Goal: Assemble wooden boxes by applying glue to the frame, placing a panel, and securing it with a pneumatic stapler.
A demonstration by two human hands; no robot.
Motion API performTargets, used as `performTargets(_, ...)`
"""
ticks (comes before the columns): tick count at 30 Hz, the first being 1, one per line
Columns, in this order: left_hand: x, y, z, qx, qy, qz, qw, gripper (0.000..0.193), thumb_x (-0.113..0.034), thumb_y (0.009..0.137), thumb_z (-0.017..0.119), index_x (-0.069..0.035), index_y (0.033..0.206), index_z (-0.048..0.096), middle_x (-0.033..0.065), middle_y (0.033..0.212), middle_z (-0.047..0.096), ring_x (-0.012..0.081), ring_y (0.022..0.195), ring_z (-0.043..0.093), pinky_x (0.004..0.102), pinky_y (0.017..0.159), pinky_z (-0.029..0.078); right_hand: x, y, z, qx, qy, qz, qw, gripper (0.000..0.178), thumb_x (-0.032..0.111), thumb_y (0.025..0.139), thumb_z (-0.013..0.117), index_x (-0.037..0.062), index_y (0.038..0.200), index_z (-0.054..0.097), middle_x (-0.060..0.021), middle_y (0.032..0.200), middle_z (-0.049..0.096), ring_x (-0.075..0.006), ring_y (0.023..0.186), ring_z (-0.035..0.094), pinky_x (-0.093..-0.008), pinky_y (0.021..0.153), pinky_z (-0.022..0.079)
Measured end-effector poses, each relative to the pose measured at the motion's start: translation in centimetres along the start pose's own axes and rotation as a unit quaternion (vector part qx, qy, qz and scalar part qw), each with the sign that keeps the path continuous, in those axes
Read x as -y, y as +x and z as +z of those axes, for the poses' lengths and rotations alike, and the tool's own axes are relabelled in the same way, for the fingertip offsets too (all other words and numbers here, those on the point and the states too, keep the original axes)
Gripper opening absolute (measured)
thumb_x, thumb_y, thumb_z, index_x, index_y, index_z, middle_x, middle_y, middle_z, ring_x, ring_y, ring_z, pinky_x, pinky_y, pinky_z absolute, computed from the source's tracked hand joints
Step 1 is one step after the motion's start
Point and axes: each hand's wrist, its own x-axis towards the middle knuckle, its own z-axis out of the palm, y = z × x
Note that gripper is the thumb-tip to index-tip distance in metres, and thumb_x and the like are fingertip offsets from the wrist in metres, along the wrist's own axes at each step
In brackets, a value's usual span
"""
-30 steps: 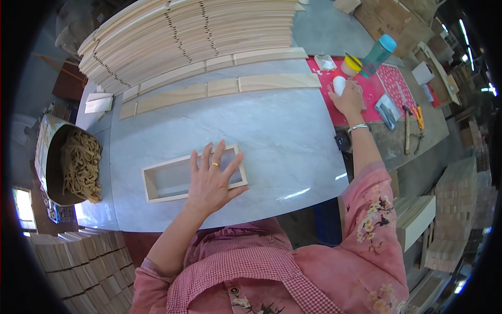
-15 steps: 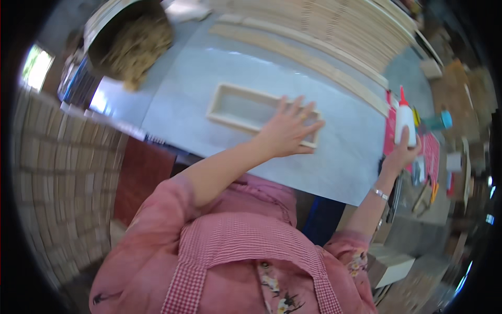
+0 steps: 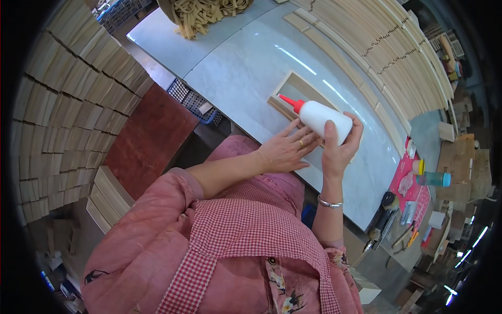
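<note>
My right hand (image 3: 342,146) is wrapped round a white squeeze bottle (image 3: 325,121) with a red pointed nozzle. The bottle is tilted, its tip pointing left over the left end of a shallow rectangular wooden frame (image 3: 281,106) on the table. My left hand (image 3: 286,148) is open, fingers outstretched at the frame's near side under the bottle; whether the fingertips touch the wood I cannot tell. A ring is on one finger. Bottle and hands hide the frame's right part.
Light wooden strips (image 3: 334,55) lie along the table's (image 3: 240,68) far side, beside stacked slats (image 3: 381,36). A container of wood shavings (image 3: 204,15) stands at the back left. Wood pieces are stacked (image 3: 68,104) at left. A teal-capped jar (image 3: 434,179) and tools sit at right.
My right hand has brought the bottle from the table's right edge leftward over the frame. My left hand has shifted to the frame's near side. The view has turned.
</note>
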Motion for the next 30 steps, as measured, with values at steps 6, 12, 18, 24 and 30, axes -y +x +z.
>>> performTargets(6,0.2,-0.2,0.2,-0.020,-0.002,-0.004,1.000,0.063,-0.049,0.097,0.054,-0.003,0.140,0.054,0.0170,0.152,0.046,0.0360,0.148,0.034,0.0567,0.125,0.017,-0.7,0.8,1.2,0.016,-0.012,0.014,1.000,0.048,0.017,0.088,0.075,0.0054,0.126,0.049,-0.0122,0.112,0.058,-0.0219,0.097,0.059,-0.0327,0.084,0.052)
performTargets(12,0.2,-0.1,-0.2,0.018,-0.025,-0.008,0.999,0.064,-0.047,0.101,0.048,-0.001,0.146,0.048,0.0172,0.156,0.043,0.0359,0.152,0.028,0.0571,0.125,0.014,-0.8,1.2,1.7,0.028,-0.037,0.005,0.999,0.049,0.017,0.087,0.077,0.0051,0.126,0.050,-0.0128,0.113,0.058,-0.0230,0.097,0.060,-0.0342,0.082,0.052)
performTargets(18,0.2,0.1,-0.3,-0.001,-0.019,-0.003,1.000,0.062,-0.047,0.100,0.050,-0.003,0.144,0.050,0.0174,0.156,0.044,0.0357,0.151,0.031,0.0569,0.125,0.016,-1.3,2.1,2.0,0.022,-0.076,-0.037,0.996,0.051,0.017,0.085,0.079,0.0049,0.125,0.050,-0.0133,0.112,0.059,-0.0244,0.094,0.061,-0.0352,0.081,0.053)
performTargets(24,0.2,0.2,-0.2,-0.022,-0.014,0.000,1.000,0.062,-0.047,0.099,0.052,-0.005,0.145,0.051,0.0162,0.156,0.044,0.0342,0.151,0.032,0.0564,0.125,0.018,-1.3,3.6,2.6,0.006,-0.123,-0.089,0.988,0.052,0.018,0.084,0.080,0.0047,0.125,0.051,-0.0139,0.111,0.060,-0.0258,0.092,0.062,-0.0356,0.081,0.053)
performTargets(30,0.3,0.1,-0.2,-0.011,-0.020,0.000,1.000,0.067,-0.046,0.099,0.052,-0.005,0.151,0.044,0.0137,0.162,0.036,0.0311,0.153,0.028,0.0552,0.125,0.019,-1.7,5.1,3.2,-0.015,-0.150,-0.110,0.982,0.053,0.020,0.084,0.080,0.0047,0.126,0.051,-0.0142,0.110,0.061,-0.0264,0.092,0.062,-0.0358,0.081,0.053)
